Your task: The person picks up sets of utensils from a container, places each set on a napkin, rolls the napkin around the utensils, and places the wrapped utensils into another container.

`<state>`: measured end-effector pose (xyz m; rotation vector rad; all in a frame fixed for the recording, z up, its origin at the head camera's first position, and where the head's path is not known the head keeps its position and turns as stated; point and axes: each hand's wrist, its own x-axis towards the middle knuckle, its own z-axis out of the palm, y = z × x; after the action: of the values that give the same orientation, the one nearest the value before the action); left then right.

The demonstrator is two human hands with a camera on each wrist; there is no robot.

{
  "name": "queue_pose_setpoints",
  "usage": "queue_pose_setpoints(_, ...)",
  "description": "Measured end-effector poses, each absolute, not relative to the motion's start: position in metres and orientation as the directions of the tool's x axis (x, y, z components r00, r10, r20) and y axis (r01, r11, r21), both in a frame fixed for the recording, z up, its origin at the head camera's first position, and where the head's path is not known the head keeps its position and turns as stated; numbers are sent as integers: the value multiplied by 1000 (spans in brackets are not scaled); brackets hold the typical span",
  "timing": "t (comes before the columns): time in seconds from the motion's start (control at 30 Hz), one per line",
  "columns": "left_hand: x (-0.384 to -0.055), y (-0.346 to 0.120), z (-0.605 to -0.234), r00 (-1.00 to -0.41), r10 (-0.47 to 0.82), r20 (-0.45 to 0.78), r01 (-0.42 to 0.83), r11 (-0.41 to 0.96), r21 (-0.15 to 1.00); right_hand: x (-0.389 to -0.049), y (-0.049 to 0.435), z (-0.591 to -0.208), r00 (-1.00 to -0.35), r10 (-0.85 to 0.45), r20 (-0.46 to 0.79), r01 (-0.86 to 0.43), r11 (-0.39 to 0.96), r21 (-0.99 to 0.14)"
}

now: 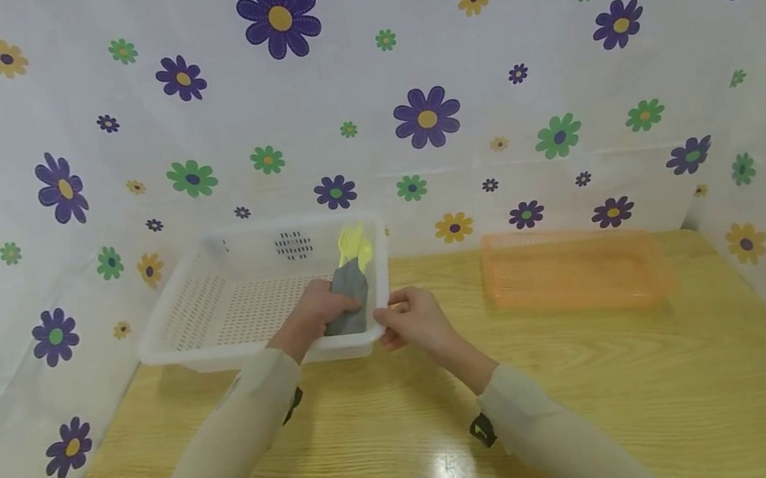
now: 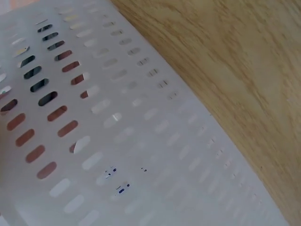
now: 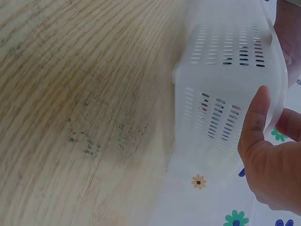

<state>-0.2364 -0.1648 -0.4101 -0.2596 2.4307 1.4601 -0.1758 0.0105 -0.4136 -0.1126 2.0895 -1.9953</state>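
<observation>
A white slotted plastic basket [image 1: 219, 353] stands at the back left of the table. My left hand [image 1: 314, 315] reaches over its front rim and holds a grey pouch-like piece [image 1: 353, 286] inside the basket's right end. Yellow plastic cutlery [image 1: 354, 245], with a fork head and a spoon-like head showing, sticks up beyond the grey piece. My right hand [image 1: 418, 324] grips the basket's front right corner, its thumb and fingers on either side of the rim. In the left wrist view the basket's wall [image 2: 155, 141] covers most of the hand; skin and dark grey show through the slots.
An orange plastic basket [image 1: 579, 274] stands at the back right of the wooden table [image 1: 401, 439]. A white sheet [image 1: 357, 83] printed with flowers hangs around the table's back and sides, close behind both baskets.
</observation>
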Motion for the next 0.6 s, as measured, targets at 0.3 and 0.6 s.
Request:
queue_pose_setpoints(0.3, -241, -164, -411, -943, -28, -331, -278, 614, 739, -159, 16, -383, -954, -278, -110, 88, 93, -992)
queue_pose_setpoints(0.6, -240, -164, -413, -938, 6, -347, -233, 729, 643, -159, 17, -383, -953, -288, -100, 77, 89, -993)
